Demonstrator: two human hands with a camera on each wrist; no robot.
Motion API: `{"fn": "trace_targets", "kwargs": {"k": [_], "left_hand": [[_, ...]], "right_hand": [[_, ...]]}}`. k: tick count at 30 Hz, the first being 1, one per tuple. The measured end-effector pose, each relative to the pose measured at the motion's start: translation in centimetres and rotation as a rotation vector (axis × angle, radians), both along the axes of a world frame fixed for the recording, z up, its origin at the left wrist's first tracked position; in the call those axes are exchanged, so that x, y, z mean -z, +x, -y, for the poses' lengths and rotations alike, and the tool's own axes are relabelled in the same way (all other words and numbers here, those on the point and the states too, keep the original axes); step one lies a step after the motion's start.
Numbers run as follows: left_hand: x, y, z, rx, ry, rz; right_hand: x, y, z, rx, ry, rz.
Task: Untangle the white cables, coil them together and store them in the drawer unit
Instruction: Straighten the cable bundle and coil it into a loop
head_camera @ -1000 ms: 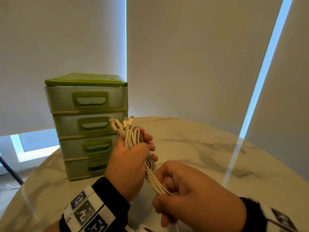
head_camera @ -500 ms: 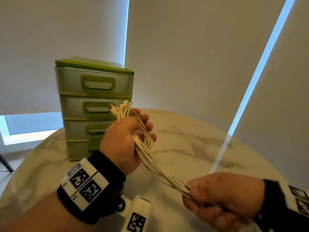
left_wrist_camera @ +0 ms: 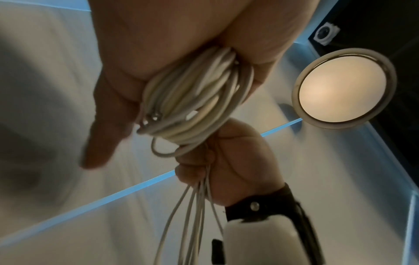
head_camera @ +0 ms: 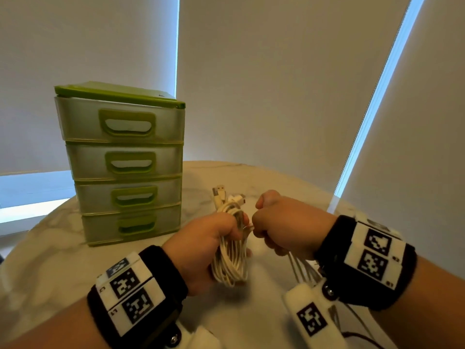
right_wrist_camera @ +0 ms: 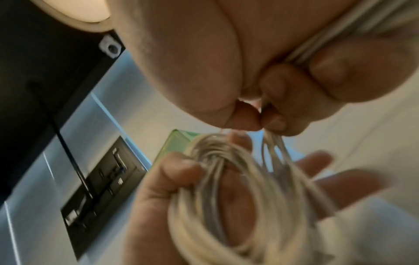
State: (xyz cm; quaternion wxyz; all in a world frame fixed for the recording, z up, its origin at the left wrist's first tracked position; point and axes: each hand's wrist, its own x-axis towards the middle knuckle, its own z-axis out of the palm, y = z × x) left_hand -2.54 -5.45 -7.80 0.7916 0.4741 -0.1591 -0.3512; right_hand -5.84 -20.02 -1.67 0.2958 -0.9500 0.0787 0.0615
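My left hand (head_camera: 206,248) grips a coil of white cables (head_camera: 230,260) above the marble table (head_camera: 63,248), with the plug ends (head_camera: 221,193) sticking up past its fingers. In the left wrist view the coil (left_wrist_camera: 192,104) passes through the palm. My right hand (head_camera: 284,225) is fisted just right of the coil and holds the loose cable strands (head_camera: 299,269), which hang down below it. The right wrist view shows the strands (right_wrist_camera: 272,143) pinched at the fingertips. The green drawer unit (head_camera: 123,162) stands left of the hands, all drawers closed.
The round marble table's far edge (head_camera: 264,165) curves behind the hands. Roller blinds (head_camera: 276,71) cover the windows behind. A round ceiling lamp (left_wrist_camera: 342,87) shows in the left wrist view.
My right hand has come up from the lower right to beside the left hand, bringing the strands over to the coil. The view has shifted, so the drawer unit sits lower.
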Motion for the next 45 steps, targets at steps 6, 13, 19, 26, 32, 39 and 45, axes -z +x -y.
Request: {"fn": "trace_targets", "kwargs": {"k": [6, 13, 19, 26, 32, 39, 45], "left_hand": [[0.1, 0.9, -0.7, -0.063, 0.115, 0.133], [-0.6, 2.2, -1.3, -0.289, -0.074, 0.079], [-0.3, 1.5, -0.5, -0.346, 0.046, 0.111], [0.9, 1.5, 0.6, -0.414, 0.229, 0.224], [1.2, 1.5, 0.8, -0.487, 0.318, 0.341], [0.8, 0.9, 0.6, -0.537, 0.395, 0.395], [0.0, 0.4, 0.0, -0.401, 0.126, 0.198]], "right_hand": [[1.0, 1.1, 0.5, 0.058, 0.521, 0.09], [3.2, -0.6, 3.4, -0.216, 1.408, -0.219], [4.7, -2.1, 0.9, -0.126, 1.441, 0.015], [5.0, -2.0, 0.1, 0.055, 1.223, 0.253], [5.2, -2.5, -0.4, -0.048, 1.122, 0.391], [6.6, -2.3, -1.8, -0.126, 1.171, 0.368], [6.4, -2.8, -1.6, -0.262, 0.839, 0.234]]}}
